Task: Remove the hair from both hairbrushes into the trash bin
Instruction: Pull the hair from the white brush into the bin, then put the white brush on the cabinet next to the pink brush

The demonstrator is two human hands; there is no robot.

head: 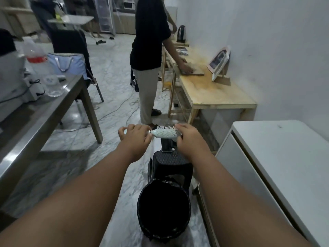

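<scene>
A white hairbrush with pale bristles is held level in front of me, bristles facing up and toward me. My left hand grips its handle at the left end. My right hand curls its fingers over the right end of the brush head. Below my forearms stands a black trash bin lined with a dark bag, mouth open. Just beyond it is a black plastic stool with a dark object lying on its top; I cannot tell what it is.
A metal table with bottles runs along the left. A white cabinet stands at the right. A person in a black top works at a wooden bench ahead. Cables lie across the marble floor.
</scene>
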